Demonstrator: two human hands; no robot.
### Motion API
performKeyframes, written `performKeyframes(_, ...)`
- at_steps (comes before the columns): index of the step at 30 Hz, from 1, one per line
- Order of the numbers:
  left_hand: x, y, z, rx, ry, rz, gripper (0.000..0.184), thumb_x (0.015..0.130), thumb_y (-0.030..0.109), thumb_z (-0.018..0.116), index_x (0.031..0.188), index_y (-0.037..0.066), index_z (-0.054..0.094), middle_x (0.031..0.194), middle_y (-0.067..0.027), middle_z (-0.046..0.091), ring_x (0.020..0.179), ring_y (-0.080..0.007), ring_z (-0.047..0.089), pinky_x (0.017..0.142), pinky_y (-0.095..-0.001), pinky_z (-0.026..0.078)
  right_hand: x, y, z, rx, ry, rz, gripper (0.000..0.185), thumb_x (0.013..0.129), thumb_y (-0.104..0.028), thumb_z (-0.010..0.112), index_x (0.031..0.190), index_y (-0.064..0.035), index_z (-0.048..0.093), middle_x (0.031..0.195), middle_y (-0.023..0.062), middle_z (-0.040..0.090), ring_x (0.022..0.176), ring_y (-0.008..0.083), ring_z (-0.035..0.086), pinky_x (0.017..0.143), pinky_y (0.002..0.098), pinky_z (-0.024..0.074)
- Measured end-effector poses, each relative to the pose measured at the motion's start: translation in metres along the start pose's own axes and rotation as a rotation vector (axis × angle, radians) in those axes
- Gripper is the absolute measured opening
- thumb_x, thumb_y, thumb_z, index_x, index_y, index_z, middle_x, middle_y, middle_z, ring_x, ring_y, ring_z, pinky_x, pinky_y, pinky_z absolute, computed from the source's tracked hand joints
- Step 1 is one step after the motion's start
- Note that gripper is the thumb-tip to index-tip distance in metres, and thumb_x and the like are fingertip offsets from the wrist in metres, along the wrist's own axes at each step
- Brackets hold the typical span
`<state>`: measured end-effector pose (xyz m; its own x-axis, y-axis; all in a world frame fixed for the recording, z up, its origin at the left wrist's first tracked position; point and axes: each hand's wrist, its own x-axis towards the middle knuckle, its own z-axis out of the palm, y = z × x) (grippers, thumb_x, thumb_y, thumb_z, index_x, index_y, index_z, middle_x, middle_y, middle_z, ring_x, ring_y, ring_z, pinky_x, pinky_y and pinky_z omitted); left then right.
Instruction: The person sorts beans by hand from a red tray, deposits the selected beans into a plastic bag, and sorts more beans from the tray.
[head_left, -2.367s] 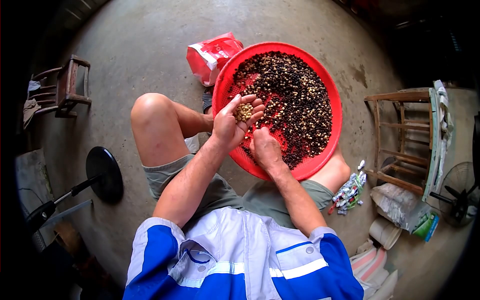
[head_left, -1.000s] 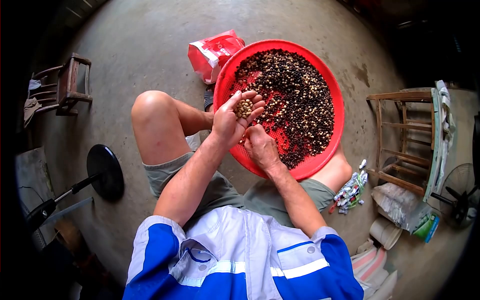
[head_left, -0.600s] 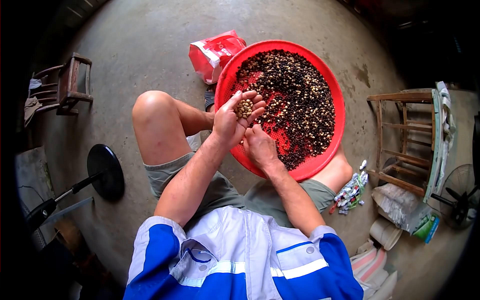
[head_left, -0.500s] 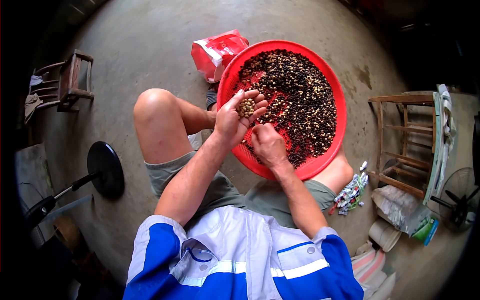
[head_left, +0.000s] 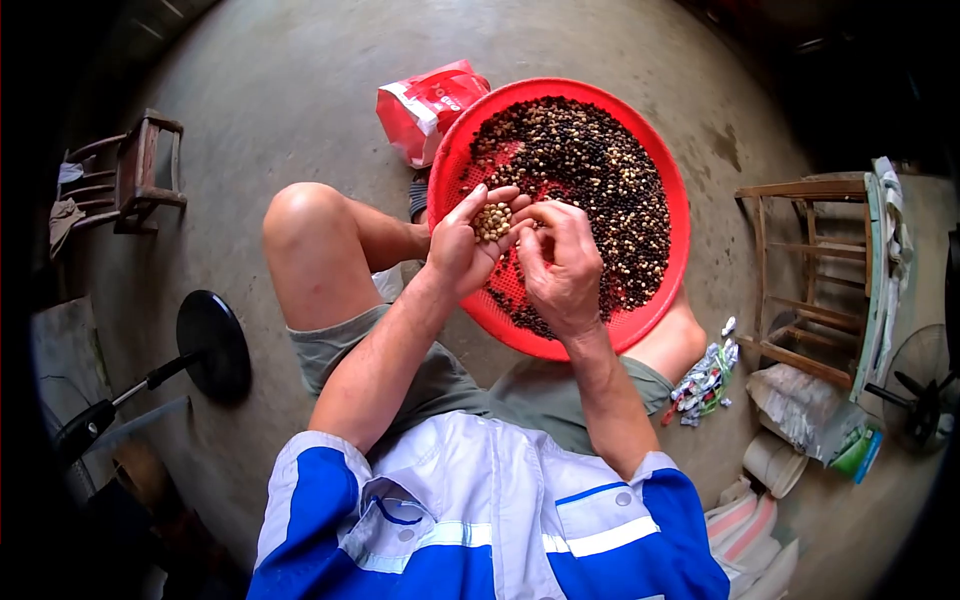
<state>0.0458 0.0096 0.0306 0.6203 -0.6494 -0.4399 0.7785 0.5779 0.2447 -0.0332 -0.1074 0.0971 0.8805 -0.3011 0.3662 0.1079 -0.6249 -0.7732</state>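
A round red mesh tray (head_left: 683, 230) rests tilted by my lap, spread with dark and pale coffee beans (head_left: 625, 190). My left hand (head_left: 462, 250) is cupped palm up over the tray's near left side, holding a small heap of pale beans (head_left: 491, 222). Close beside its fingertips is my right hand (head_left: 568, 275), thumb and fingers pinched together. Whatever sits in that pinch is too small to make out. Red mesh shows through where the beans lie thin.
A red and white bag (head_left: 428, 105) stands behind the tray's left. Wrappers (head_left: 703, 385) lie by my right knee. Wooden chairs (head_left: 145, 175) are at left, a wooden frame (head_left: 815, 270) at right, near a fan (head_left: 915, 395). A round black base (head_left: 212, 345) stands left.
My right hand has moved up from the tray's near side to the fingers of my left hand. My left hand stays almost in place with its beans.
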Motion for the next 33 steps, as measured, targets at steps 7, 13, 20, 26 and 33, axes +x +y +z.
performKeyframes(7, -0.002, 0.005, 0.008, -0.034, 0.019, 0.028, 0.043, 0.108, 0.032, 0.040, 0.126, -0.004, 0.056, 0.119, -0.0187, 0.066, 0.110, -0.0297, 0.066, 0.098, -0.0412, 0.056, -0.065, 0.050, 0.025, -0.170, -0.366, 0.031, 0.013, 0.089, -0.009, 0.067, 0.100, -0.0026, 0.062, 0.094, 0.0170, 0.061, 0.080, 0.0378, 0.063, 0.070, 0.0480, 0.0535)
performKeyframes(13, -0.002, 0.003, 0.006, -0.001, 0.031, 0.048, 0.043, 0.108, 0.031, 0.039, 0.124, -0.005, 0.058, 0.119, -0.0187, 0.066, 0.109, -0.0297, 0.067, 0.098, -0.0412, 0.056, -0.086, 0.061, 0.052, -0.308, -0.486, 0.053, 0.009, 0.093, -0.014, 0.059, 0.094, -0.0052, 0.055, 0.091, 0.0180, 0.055, 0.080, 0.0405, 0.063, 0.067, 0.0514, 0.0535)
performKeyframes(20, 0.000, 0.004, 0.002, 0.002, 0.003, 0.053, 0.043, 0.108, 0.032, 0.039, 0.124, -0.004, 0.058, 0.117, -0.0174, 0.067, 0.108, -0.0290, 0.067, 0.098, -0.0416, 0.056, -0.080, 0.064, 0.046, -0.282, -0.397, 0.093, 0.014, 0.089, -0.012, 0.066, 0.098, -0.0023, 0.061, 0.091, 0.0184, 0.060, 0.078, 0.0398, 0.064, 0.068, 0.0501, 0.0538)
performKeyframes(26, 0.000, 0.002, 0.004, 0.049, 0.030, 0.049, 0.043, 0.108, 0.033, 0.040, 0.125, -0.003, 0.059, 0.119, -0.0187, 0.067, 0.111, -0.0291, 0.066, 0.099, -0.0420, 0.055, -0.028, 0.030, -0.002, -0.025, -0.006, 0.244, 0.009, 0.089, -0.003, 0.066, 0.093, 0.0001, 0.059, 0.084, 0.0135, 0.061, 0.067, 0.0271, 0.063, 0.060, 0.0380, 0.0523)
performKeyframes(33, 0.000, -0.001, 0.004, 0.010, 0.013, -0.003, 0.044, 0.108, 0.034, 0.040, 0.124, -0.003, 0.057, 0.119, -0.0187, 0.066, 0.111, -0.0290, 0.066, 0.099, -0.0420, 0.055, 0.001, 0.006, -0.010, 0.026, 0.029, 0.025, 0.018, 0.090, 0.001, 0.064, 0.107, 0.0002, 0.059, 0.096, 0.0141, 0.062, 0.077, 0.0264, 0.066, 0.067, 0.0368, 0.0556)
